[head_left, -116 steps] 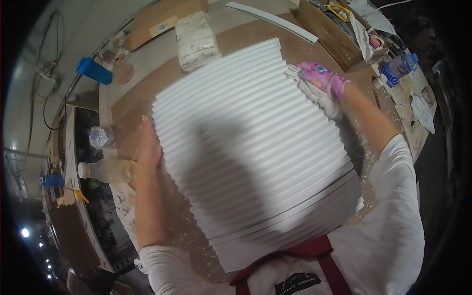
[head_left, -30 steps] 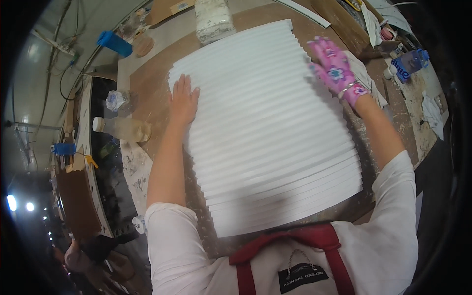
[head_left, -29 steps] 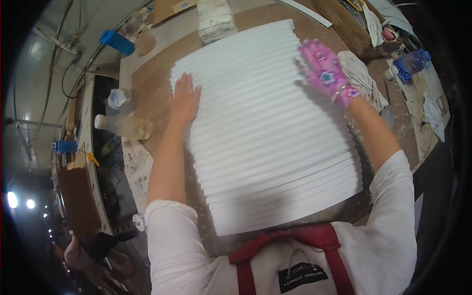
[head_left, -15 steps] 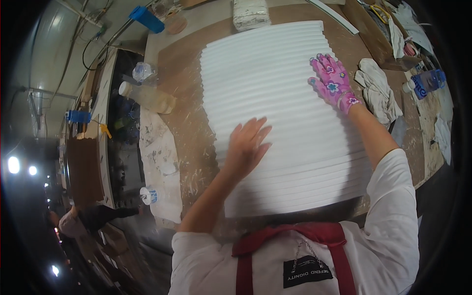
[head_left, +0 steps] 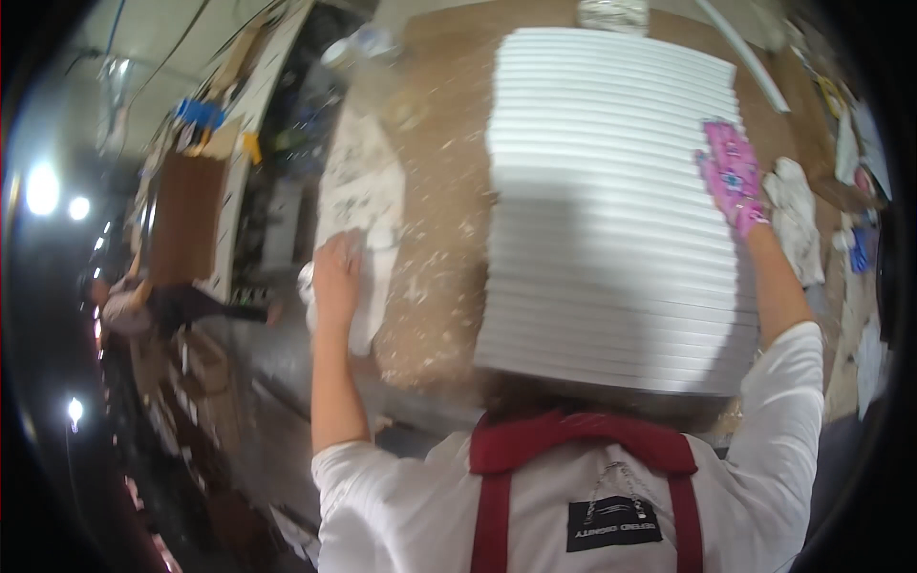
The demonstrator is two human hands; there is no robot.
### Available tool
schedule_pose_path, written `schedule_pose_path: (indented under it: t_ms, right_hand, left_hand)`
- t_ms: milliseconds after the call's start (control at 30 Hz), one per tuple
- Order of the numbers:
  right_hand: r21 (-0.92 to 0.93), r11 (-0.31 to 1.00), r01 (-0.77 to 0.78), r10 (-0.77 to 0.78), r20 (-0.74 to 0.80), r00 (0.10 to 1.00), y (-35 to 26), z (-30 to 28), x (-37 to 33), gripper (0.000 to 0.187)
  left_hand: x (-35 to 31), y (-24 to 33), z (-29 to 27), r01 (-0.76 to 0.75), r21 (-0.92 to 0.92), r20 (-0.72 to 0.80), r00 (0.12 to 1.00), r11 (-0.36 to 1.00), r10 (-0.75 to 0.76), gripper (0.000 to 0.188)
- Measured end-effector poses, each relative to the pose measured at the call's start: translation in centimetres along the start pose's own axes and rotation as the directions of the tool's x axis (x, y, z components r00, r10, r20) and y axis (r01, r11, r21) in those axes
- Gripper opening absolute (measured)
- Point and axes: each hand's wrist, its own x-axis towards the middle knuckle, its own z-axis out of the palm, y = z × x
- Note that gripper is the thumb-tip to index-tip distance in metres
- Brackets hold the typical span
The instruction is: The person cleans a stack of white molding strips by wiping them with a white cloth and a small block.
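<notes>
My left hand (head_left: pixel 338 277) is bare and slightly blurred over the stained white sheet at the table's left edge. Its fingers look curled, and whatever they may hold is hidden. Right beside it shows the white end of a small bottle (head_left: pixel 306 280). My right hand (head_left: pixel 734 180), in a pink flowered glove, lies flat with fingers stretched along the right edge of a row of long white strips (head_left: pixel 611 201). These strips lie closely side by side, forming a ridged panel before me.
The stained white sheet (head_left: pixel 358 186) runs along the left of the brown tabletop (head_left: pixel 444 239). A crumpled white cloth (head_left: pixel 795 215) lies right of the strips. Beyond them are a wrapped white block (head_left: pixel 614 16) and a narrow white bar (head_left: pixel 745 53). Another person (head_left: pixel 158 306) is far left.
My left hand has left the white strips and gone left to the table's edge, its fingers curling. My right hand stays flat on the strips. The whole view has shifted left.
</notes>
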Motion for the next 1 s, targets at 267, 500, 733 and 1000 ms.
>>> schedule_pose_path:
  t_ms: [267, 500, 733, 1000]
  right_hand:
    - [0.130, 0.990, -0.050, 0.048, 0.013, 0.999, 0.0, -0.5, -0.7, 0.059]
    - [0.137, 0.990, -0.021, 0.037, -0.116, 0.993, 0.9, 0.7, 1.0, 0.058]
    - [0.223, 0.974, -0.046, 0.075, -0.121, 0.990, 1.4, 1.1, 1.9, 0.056]
    - [0.272, 0.958, -0.089, 0.119, -0.098, 0.988, 1.1, 1.0, 2.0, 0.056]
  left_hand:
    - [2.9, 1.4, 1.7, -0.136, -0.090, 0.150, 0.977, 0.987, 0.149, 0.042]
    - [12.8, 7.3, 1.1, -0.274, -0.124, -0.102, 0.959, 0.954, 0.263, 0.039]
    - [28.6, 18.7, 8.0, -0.482, -0.060, -0.247, 0.856, 0.874, 0.455, 0.036]
    - [31.6, 20.4, 11.3, -0.489, 0.032, -0.143, 0.861, 0.872, 0.488, 0.033]
